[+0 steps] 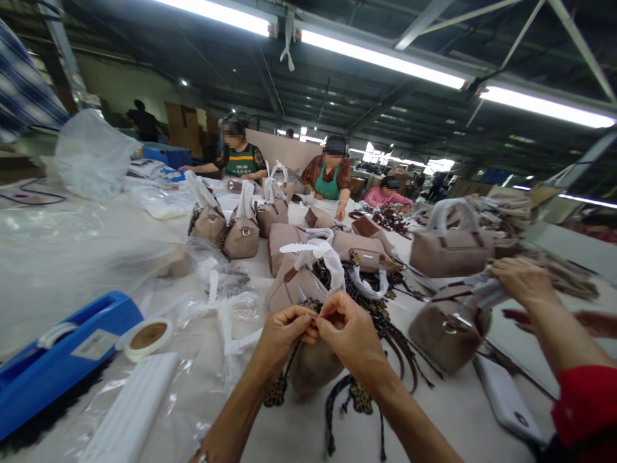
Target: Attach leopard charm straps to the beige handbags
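My left hand (288,329) and my right hand (351,331) meet in front of me, both closed in a fingertip pinch. What they hold between them is too small to make out. Directly behind and below them stands a taupe handbag (315,373) with handles wrapped in white (332,257). Under my left hand a dark cord hangs down to a leopard-print charm (276,392). Another leopard-print charm (361,397) with dark braided cords lies on the table below my right wrist. A pile of braided cords (380,315) lies behind my right hand.
Left are a blue tape dispenser (81,347), a tape roll (147,337), a white ridged strip (132,411) and clear plastic. Several wrapped handbags (243,231) stand farther back. At right, a co-worker's hand (525,283) holds a handbag (448,328) beside a white phone (508,399).
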`<state>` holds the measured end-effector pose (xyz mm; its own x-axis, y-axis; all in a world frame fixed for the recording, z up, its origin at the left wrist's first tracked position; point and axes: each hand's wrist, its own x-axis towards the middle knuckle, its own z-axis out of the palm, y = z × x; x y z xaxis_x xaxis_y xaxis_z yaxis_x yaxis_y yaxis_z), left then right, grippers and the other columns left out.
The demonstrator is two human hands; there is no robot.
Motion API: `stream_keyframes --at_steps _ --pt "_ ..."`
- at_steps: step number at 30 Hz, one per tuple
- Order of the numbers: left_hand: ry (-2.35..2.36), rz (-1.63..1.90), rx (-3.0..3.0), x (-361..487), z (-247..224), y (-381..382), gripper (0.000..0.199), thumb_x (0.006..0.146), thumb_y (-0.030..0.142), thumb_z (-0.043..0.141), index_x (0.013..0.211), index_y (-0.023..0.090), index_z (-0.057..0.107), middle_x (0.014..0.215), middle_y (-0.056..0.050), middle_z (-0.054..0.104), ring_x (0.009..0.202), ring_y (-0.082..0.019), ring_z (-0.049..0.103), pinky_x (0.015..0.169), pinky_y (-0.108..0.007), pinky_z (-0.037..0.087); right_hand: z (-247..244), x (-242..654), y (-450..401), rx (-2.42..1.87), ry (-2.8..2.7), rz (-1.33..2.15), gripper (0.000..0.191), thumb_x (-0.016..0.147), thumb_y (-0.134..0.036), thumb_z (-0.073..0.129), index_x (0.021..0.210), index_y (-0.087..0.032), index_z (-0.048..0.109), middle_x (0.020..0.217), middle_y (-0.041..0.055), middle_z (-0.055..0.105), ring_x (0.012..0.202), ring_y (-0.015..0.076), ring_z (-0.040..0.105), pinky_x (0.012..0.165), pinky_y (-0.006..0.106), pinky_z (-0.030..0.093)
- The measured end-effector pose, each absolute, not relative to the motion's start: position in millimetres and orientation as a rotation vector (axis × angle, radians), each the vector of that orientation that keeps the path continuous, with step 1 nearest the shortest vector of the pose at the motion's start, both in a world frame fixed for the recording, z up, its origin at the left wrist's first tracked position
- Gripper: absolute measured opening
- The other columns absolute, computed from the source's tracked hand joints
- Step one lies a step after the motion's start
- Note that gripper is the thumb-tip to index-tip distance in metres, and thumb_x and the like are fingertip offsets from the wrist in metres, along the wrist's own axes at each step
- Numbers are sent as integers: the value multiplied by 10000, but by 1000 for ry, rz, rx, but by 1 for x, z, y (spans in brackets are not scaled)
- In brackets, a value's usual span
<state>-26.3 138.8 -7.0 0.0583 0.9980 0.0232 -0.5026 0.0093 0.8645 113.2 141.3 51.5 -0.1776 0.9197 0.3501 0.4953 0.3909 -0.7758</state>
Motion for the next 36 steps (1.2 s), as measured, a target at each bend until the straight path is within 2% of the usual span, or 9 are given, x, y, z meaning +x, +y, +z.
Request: stream_keyframes --at_steps 11,20,25,27,29,31,33,34,36 --pt "901 1376 1008 -29 -3 137 291 704 391 761 788 114 726 644 -47 705 594 -146 647 605 -239 530 49 115 144 -1219 -1828 618 77 687 -153 574 710 -211 530 632 -46 571 565 117 542 548 225 421" --pt "1117 1412 1441 -27 12 126 155 804 252 631 720 189 745 644 -21 669 604 -158 616 592 -229 465 52 121 144 -1220 -1913 641 78 705 -135 545 687 -211 550 608 -45 562 566 124 536 551 236 406" --pt "1161 1409 1527 -26 6 129 151 806 256 632 723 203 747 646 -18 670 623 -160 619 618 -229 462 53 129 146 -1186 -1889 860 48 722 -185 586 767 -201 587 663 -30 604 616 140 569 574 243 441" --pt "1167 1390 1472 -29 4 131 144 799 268 638 736 190 742 651 -23 675 606 -160 623 602 -232 465 57 138 146 -1173 -1845 926 132 749 -262 617 866 -201 611 743 -3 655 680 164 616 630 267 482" --pt "1151 1365 1366 -32 3 134 146 790 283 644 776 174 741 643 -30 677 593 -162 629 592 -236 476 59 150 149 -1266 -1746 772 258 750 -366 655 946 -202 619 861 39 688 786 205 647 725 316 505" --pt "1094 1326 1278 -33 2 135 168 785 287 640 826 161 743 644 -35 676 582 -161 630 587 -242 494 55 162 155 -1410 -1625 553 443 694 -430 713 1059 -200 608 1041 89 681 948 263 641 822 374 497" --pt "1007 1283 1274 -31 1 135 184 777 280 636 844 151 748 692 -47 673 587 -157 631 576 -247 509 45 169 164 -1497 -1583 534 646 637 -429 757 1205 -195 555 1203 122 631 1055 303 617 850 408 496" --pt "966 1275 1292 -29 0 135 187 770 275 636 844 148 751 734 -54 668 598 -157 635 569 -247 514 39 170 169 -1501 -1605 614 697 633 -424 758 1249 -191 530 1228 128 622 1059 308 622 839 409 504" --pt "918 1285 1324 -26 -3 136 186 758 268 639 840 146 754 805 -63 647 630 -161 644 556 -245 519 29 169 177 -1464 -1711 810 609 683 -428 717 1217 -180 560 1140 110 672 978 293 662 799 393 521"
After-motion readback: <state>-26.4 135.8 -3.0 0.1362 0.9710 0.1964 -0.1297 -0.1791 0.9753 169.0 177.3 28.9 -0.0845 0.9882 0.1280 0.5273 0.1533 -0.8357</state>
